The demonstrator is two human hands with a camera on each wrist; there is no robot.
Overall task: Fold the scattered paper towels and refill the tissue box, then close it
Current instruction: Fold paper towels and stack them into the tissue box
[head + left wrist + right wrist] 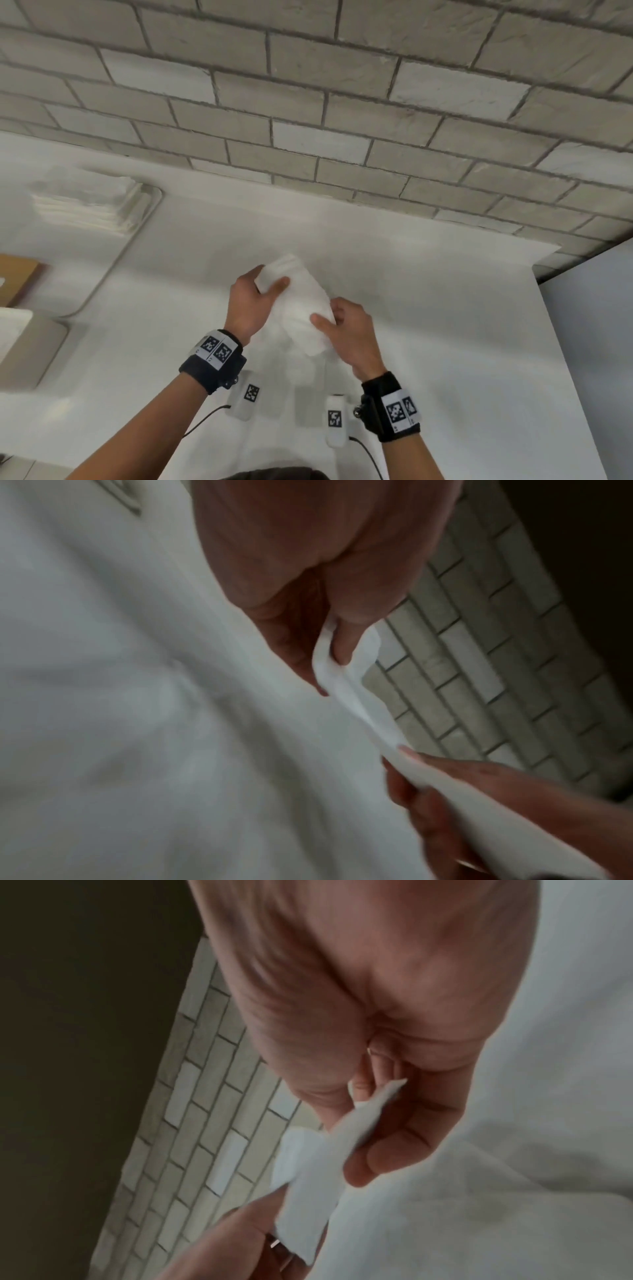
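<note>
Above the middle of the white table (428, 308), in the head view, I see both hands holding one paper towel (298, 301) in the air. Its long axis runs from far-left to near-right. My left hand (251, 303) pinches the far end, thumb on top; my right hand (349, 334) pinches the near end. The sheet looks soft, white and already doubled over. Far left lies a blurred stack of folded towels (82, 202) in an open container, probably the tissue box, so the left hand is the nearer one for the drop.

In the left wrist view, the left thumb and fingers (339, 642) grip a thin, limp edge of the towel (359, 704), which stretches toward the right hand (445, 804).

In the right wrist view, the right fingers (394, 1150) curl round the towel (308, 1177), its matte corner poking out. The brick wall (205, 1123) stands behind.
</note>
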